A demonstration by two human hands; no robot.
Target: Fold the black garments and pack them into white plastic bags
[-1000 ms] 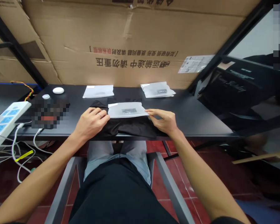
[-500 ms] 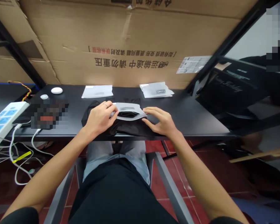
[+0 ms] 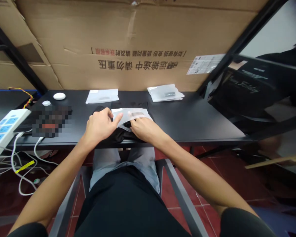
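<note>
A translucent white plastic bag (image 3: 120, 113) lies in front of me with its mouth toward me. Dark material shows in the opening, partly covered by my fingers. My left hand (image 3: 98, 126) grips the bag's left side, thumb on top and the other fingers mostly hidden. My right hand (image 3: 146, 129) reaches into the mouth from the right. A fingertip shows dimly through the plastic, but whether these fingers grasp the contents is hidden. Beneath the bag and hands lies a crumpled black bag or cloth (image 3: 114, 136).
Two more translucent bags, a left one (image 3: 102, 96) and a right one (image 3: 164, 93), lie along the back of the black desk (image 3: 194, 121). Cardboard (image 3: 138, 29) stands behind. At left are a power strip (image 3: 7, 126), cables, a white oval case (image 3: 59, 96) and a blurred-out object.
My right hand has moved left from the bag's right edge into its mouth. My left thumb now lies on the bag's top, and the opening is more covered.
</note>
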